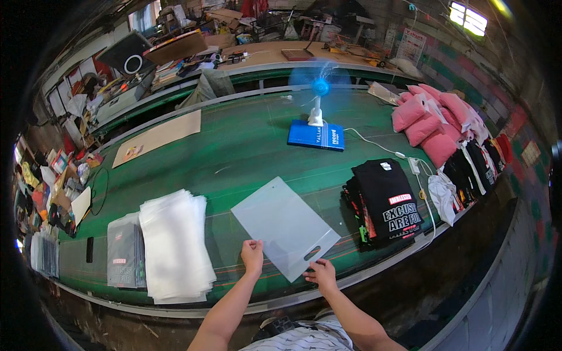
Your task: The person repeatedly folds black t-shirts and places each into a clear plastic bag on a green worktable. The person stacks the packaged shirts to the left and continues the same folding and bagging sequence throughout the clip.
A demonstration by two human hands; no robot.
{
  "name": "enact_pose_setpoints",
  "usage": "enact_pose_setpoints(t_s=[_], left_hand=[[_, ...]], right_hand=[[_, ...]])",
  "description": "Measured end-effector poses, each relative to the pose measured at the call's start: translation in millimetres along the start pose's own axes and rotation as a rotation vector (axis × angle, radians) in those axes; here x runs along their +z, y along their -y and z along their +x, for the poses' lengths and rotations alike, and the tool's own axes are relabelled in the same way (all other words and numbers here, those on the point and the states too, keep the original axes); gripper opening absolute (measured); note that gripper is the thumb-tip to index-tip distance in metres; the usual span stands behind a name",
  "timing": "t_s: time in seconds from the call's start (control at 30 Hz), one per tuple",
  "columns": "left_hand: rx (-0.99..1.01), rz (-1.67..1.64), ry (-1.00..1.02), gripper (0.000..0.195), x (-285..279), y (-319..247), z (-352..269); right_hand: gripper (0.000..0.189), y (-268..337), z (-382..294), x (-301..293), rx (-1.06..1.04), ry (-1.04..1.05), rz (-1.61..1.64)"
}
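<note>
A single frosted plastic bag (281,223) with a die-cut handle hole lies slanted in front of me on the green table (246,162). My left hand (252,256) is at its lower left edge, thumb and fingers close together on it. At the handle end, my right hand (322,274) pinches the bag's edge beside the hole. Left of the bag is a thick stack of similar frosted bags (175,245), next to bagged grey-looking shirts (122,254). To the right sits a pile of folded black printed T-shirts (386,202).
A small blue fan (320,87) runs on a blue record book (316,135); its white cable (373,142) trails right. Pink packages (428,118) and more folded garments (472,171) occupy the right end. Cardboard (160,136) lies far left, a black bar-shaped object (90,250) nearer.
</note>
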State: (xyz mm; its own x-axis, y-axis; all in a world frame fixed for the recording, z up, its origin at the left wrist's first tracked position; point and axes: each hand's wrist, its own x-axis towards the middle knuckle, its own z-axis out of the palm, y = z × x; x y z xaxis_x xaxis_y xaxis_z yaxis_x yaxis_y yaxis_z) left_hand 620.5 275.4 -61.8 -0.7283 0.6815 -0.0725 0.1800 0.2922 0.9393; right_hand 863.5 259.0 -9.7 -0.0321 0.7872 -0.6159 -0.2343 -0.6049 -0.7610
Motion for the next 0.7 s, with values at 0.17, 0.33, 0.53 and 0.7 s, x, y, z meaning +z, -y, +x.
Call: enact_pose_setpoints(t_s=[0.17,0.33,0.53,0.7], left_hand=[[0.028,-0.104,0.444,0.02,58.7,-62.9,-31.3],[-0.227,-0.208,1.006,0.027,132.1,-159.7,-105.5],[-0.462,-0.242,1.237,0.045,197.9,-199.7,-170.6],[-0.795,-0.494,1.034,0.045,225.6,-186.2,-181.3]], right_hand=[[0.02,47.0,-3.6,-59.3,-0.344,-0.088,-0.22],[0.02,115.4,8.5,-145.8,-0.518,-0.144,-0.022],[0.029,186.5,19.9,-232.0,-0.35,-0.135,0.144],[0.031,213.0,22.1,-250.7,-0.237,-0.06,0.152]])
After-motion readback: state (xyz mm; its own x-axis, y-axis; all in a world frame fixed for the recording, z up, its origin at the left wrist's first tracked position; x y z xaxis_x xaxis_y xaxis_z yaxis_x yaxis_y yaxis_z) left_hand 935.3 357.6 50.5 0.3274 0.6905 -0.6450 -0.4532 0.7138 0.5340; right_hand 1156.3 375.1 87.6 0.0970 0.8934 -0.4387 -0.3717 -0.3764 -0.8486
